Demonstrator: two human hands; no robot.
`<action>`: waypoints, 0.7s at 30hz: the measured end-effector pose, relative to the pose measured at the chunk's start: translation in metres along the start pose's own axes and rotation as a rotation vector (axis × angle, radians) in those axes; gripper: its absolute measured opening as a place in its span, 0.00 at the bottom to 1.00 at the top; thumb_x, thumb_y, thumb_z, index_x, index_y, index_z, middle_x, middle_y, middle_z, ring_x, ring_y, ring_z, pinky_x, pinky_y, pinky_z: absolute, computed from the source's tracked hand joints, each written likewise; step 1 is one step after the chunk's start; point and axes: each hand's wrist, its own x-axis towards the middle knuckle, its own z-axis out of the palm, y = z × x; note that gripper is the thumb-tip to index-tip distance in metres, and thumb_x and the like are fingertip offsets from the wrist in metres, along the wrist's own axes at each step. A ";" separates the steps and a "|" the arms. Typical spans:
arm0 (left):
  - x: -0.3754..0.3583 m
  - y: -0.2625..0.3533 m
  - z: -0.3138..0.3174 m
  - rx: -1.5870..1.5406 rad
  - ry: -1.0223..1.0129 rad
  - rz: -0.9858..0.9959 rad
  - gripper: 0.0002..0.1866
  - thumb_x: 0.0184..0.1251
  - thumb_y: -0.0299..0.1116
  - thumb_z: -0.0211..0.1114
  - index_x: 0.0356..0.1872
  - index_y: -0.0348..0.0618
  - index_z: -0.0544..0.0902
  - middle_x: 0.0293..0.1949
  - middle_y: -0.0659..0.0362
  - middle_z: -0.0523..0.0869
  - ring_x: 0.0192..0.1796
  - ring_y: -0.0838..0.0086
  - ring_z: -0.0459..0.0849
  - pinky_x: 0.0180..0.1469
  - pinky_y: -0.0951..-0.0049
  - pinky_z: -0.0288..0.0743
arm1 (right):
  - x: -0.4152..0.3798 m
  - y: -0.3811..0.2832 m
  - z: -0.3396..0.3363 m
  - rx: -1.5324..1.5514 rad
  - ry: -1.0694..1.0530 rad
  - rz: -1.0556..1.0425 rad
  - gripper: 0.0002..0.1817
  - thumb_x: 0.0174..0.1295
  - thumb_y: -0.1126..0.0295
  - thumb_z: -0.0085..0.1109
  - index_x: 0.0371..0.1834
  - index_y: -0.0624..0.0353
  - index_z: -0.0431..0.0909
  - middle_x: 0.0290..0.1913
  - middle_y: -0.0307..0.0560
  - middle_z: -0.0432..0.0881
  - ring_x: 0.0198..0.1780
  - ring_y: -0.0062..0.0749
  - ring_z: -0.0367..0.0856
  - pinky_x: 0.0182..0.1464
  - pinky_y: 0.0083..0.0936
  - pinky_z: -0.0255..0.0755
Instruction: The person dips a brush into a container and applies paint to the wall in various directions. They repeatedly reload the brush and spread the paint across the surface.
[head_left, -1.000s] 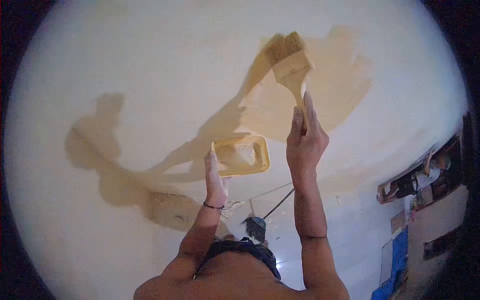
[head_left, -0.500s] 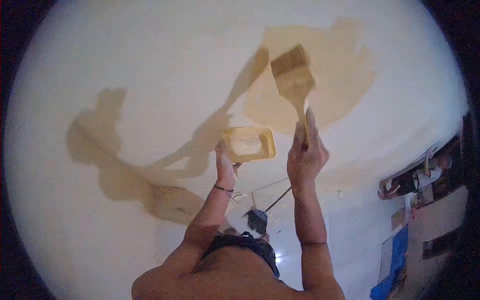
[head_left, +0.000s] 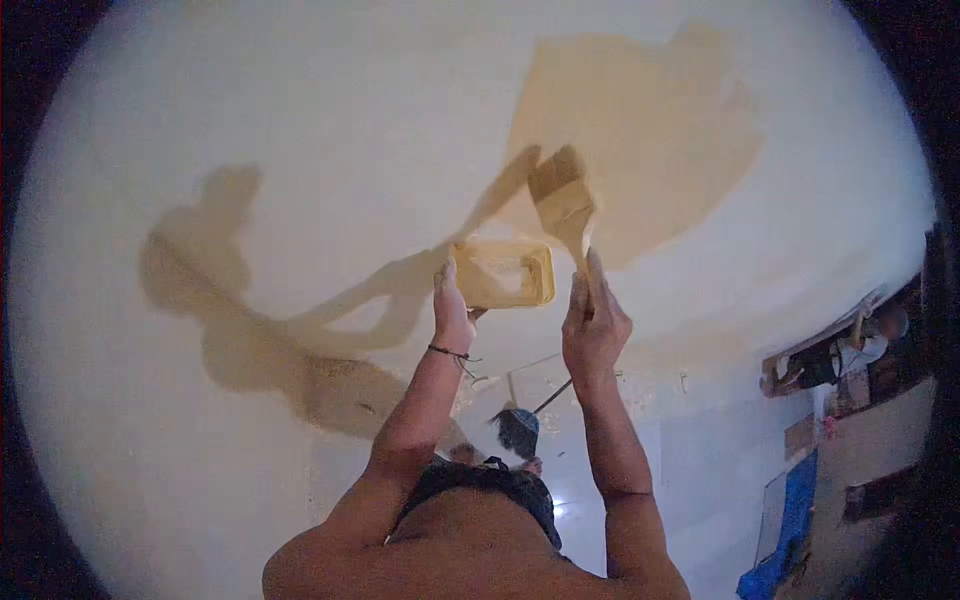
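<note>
My left hand point(head_left: 455, 305) holds a yellow rectangular tub point(head_left: 540, 275) by its left end, its open top facing me and pale material inside. A wide paintbrush point(head_left: 565, 205) is gripped by its handle in my right hand point(head_left: 597, 325), bristles pointing up and to the left. The brush is just above and right of the tub, close to the pale wall point(head_left: 330, 130). Behind the brush, a tan patch point(head_left: 660, 140) spreads over the wall. The tip of the brush's shadow nearly meets its bristles.
A broom point(head_left: 517, 430) is below my hands, near my feet. At the right another person point(head_left: 850, 355) is visible beside dark furniture. Blue material point(head_left: 790, 525) lies at the lower right. My shadow falls across the wall at the left.
The brush and my right hand have moved down and slightly left, nearer the tub. The tub has risen slightly in view. Both hands keep their holds.
</note>
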 end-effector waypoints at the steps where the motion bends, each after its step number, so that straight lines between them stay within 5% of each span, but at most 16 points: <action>1: -0.003 0.004 0.008 0.005 0.003 -0.009 0.24 0.75 0.60 0.53 0.64 0.64 0.69 0.59 0.64 0.78 0.59 0.65 0.78 0.47 0.53 0.77 | 0.010 -0.002 -0.001 0.004 0.091 -0.078 0.20 0.71 0.73 0.60 0.66 0.60 0.78 0.48 0.61 0.88 0.43 0.46 0.91 0.40 0.35 0.83; 5: -0.002 0.009 0.014 0.009 0.045 -0.006 0.24 0.75 0.59 0.54 0.64 0.63 0.69 0.60 0.64 0.77 0.60 0.66 0.77 0.50 0.52 0.75 | 0.042 -0.004 0.015 0.008 0.130 -0.108 0.20 0.70 0.75 0.60 0.66 0.59 0.77 0.45 0.61 0.88 0.41 0.47 0.90 0.39 0.35 0.82; 7: 0.002 0.008 0.011 0.015 0.033 -0.002 0.24 0.74 0.59 0.55 0.64 0.63 0.69 0.61 0.63 0.77 0.61 0.66 0.77 0.52 0.52 0.75 | 0.037 0.021 0.039 -0.003 0.090 -0.160 0.27 0.68 0.72 0.62 0.72 0.51 0.72 0.28 0.53 0.83 0.24 0.44 0.82 0.26 0.38 0.76; 9: 0.006 0.003 0.009 -0.036 -0.012 0.001 0.30 0.76 0.61 0.52 0.70 0.59 0.70 0.67 0.60 0.77 0.67 0.62 0.75 0.63 0.48 0.71 | 0.024 0.044 0.048 -0.042 0.054 -0.165 0.27 0.69 0.72 0.62 0.72 0.51 0.72 0.28 0.53 0.83 0.25 0.45 0.83 0.26 0.38 0.77; 12: 0.023 -0.012 -0.006 -0.112 -0.048 0.022 0.22 0.76 0.56 0.55 0.64 0.62 0.71 0.62 0.63 0.77 0.64 0.66 0.76 0.61 0.47 0.72 | 0.000 0.078 0.052 -0.096 -0.018 -0.099 0.24 0.70 0.70 0.61 0.70 0.54 0.74 0.28 0.52 0.83 0.25 0.44 0.84 0.26 0.38 0.77; 19: 0.017 -0.037 -0.049 -0.157 -0.122 0.073 0.26 0.78 0.54 0.55 0.69 0.53 0.72 0.66 0.61 0.76 0.68 0.67 0.74 0.68 0.58 0.69 | 0.031 0.082 0.060 -0.058 0.109 -0.172 0.25 0.69 0.69 0.63 0.70 0.52 0.74 0.27 0.49 0.83 0.22 0.40 0.82 0.21 0.36 0.74; 21: -0.004 -0.028 -0.038 -0.120 0.012 0.091 0.27 0.79 0.52 0.54 0.71 0.50 0.71 0.66 0.59 0.77 0.69 0.66 0.74 0.70 0.59 0.67 | 0.057 0.090 0.068 -0.129 -0.024 -0.192 0.25 0.69 0.69 0.63 0.70 0.50 0.74 0.26 0.48 0.82 0.21 0.40 0.81 0.21 0.36 0.73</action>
